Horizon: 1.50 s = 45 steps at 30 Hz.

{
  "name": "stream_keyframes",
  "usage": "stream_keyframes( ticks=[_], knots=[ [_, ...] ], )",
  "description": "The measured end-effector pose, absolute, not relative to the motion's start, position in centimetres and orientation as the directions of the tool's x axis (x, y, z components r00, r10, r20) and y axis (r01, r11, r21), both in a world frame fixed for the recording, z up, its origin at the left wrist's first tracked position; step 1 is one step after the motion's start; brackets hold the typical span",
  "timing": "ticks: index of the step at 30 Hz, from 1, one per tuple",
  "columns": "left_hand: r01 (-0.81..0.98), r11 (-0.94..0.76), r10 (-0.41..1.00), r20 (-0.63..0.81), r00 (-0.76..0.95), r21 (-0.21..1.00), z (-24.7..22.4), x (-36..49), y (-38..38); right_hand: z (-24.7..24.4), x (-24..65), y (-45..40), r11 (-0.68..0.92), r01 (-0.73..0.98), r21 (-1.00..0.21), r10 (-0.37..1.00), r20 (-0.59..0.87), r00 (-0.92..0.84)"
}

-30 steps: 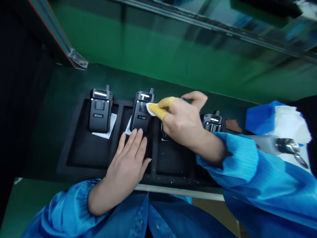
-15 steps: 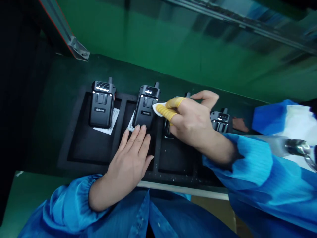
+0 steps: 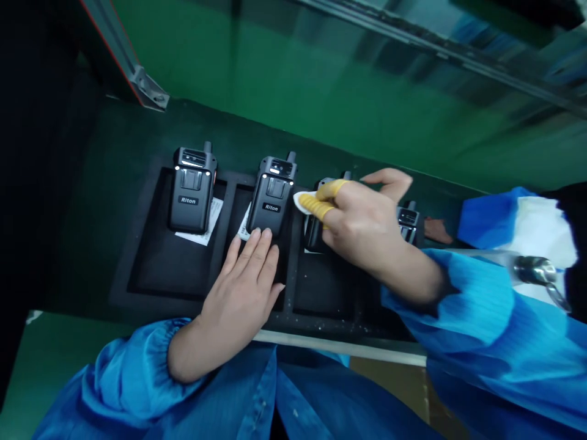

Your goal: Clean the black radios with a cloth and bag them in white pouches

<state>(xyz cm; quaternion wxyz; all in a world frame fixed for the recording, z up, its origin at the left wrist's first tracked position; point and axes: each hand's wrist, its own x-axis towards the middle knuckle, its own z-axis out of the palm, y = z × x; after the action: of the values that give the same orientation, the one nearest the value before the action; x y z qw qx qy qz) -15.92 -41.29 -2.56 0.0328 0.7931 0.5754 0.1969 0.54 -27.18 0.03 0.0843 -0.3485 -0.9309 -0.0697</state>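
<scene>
A black two-way radio [image 3: 271, 195] marked "Riton" lies in the second compartment of a black foam tray [image 3: 288, 305]. The fingertips of my left hand [image 3: 243, 293] touch its lower end, with the fingers spread flat. Yellow covers wrap two fingers of my right hand [image 3: 362, 220], which pinches a white cloth [image 3: 305, 201] just right of that radio. Beneath this hand a third radio [image 3: 314, 235] is partly hidden. Another radio [image 3: 190, 192] lies at the left on a white label [image 3: 213, 223]. A fourth radio [image 3: 408, 220] shows partly behind my right wrist.
At the right stand a blue box [image 3: 486, 217] with white material [image 3: 541, 229] and a clear bottle with a metal top [image 3: 534, 269]. A brown scrap [image 3: 437, 230] lies beside them. A metal bracket [image 3: 149, 90] is at the upper left, by the green panel [image 3: 275, 73].
My right hand and the white cloth have moved slightly right, away from the second radio. My left hand stays at that radio's lower end. The view has shifted a little.
</scene>
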Motion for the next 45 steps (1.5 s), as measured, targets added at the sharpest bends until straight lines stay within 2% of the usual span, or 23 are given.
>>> stream_keyframes(
  ticks=[3,6,9,14,20,25,27,31,36,38,43,45],
  knots=[
    [0.885,-0.332,0.921,0.313,0.231,0.325,-2.4,-15.9,-41.5,1.4,0.1,-26.8,0.728,0.683,0.052,0.642,0.296,-0.707],
    [0.856,-0.340,0.899,0.402,0.175,0.388,-1.8,-16.9,-42.0,2.6,-2.1,-26.0,0.768,0.640,0.037,0.592,0.341,-0.730],
    [0.882,-0.251,0.898,0.436,0.059,0.398,-1.4,-19.1,-42.8,3.1,-5.1,-24.9,0.812,0.584,0.014,0.544,0.348,-0.764],
    [0.942,-0.041,0.923,0.374,-0.092,0.332,-2.3,-22.3,-43.6,2.7,-10.4,-23.0,0.858,0.511,-0.046,0.504,0.263,-0.822],
    [0.954,-0.040,0.935,0.349,-0.069,0.296,-3.0,-22.6,-43.5,1.0,-15.4,-23.0,0.910,0.404,-0.090,0.414,0.160,-0.896],
    [0.953,-0.034,0.929,0.361,-0.080,0.301,-2.8,-22.5,-43.4,1.5,-13.8,-22.3,0.946,0.319,-0.058,0.321,0.032,-0.946],
    [0.951,-0.031,0.929,0.360,-0.087,0.308,-2.8,-22.4,-43.4,2.1,-12.6,-21.3,0.939,0.342,-0.036,0.343,0.048,-0.938],
    [0.950,-0.034,0.930,0.358,-0.084,0.311,-2.8,-22.2,-43.3,2.9,-12.3,-20.7,0.877,0.481,-0.015,0.478,0.131,-0.868],
    [0.955,-0.027,0.927,0.364,-0.086,0.294,-2.8,-22.2,-43.3,2.7,-14.9,-22.6,0.918,0.392,-0.055,0.392,-0.005,-0.920],
    [0.955,-0.028,0.929,0.360,-0.084,0.295,-2.8,-22.3,-43.3,2.7,-15.2,-22.4,0.909,0.414,-0.046,0.413,-0.032,-0.910],
    [0.952,-0.037,0.928,0.364,-0.080,0.303,-2.7,-22.2,-43.3,2.7,-15.2,-21.3,0.877,0.477,-0.057,0.480,0.132,-0.867],
    [0.953,-0.037,0.925,0.370,-0.081,0.301,-2.7,-22.2,-43.3,2.5,-15.5,-21.7,0.888,0.451,-0.088,0.459,0.116,-0.881]
  ],
)
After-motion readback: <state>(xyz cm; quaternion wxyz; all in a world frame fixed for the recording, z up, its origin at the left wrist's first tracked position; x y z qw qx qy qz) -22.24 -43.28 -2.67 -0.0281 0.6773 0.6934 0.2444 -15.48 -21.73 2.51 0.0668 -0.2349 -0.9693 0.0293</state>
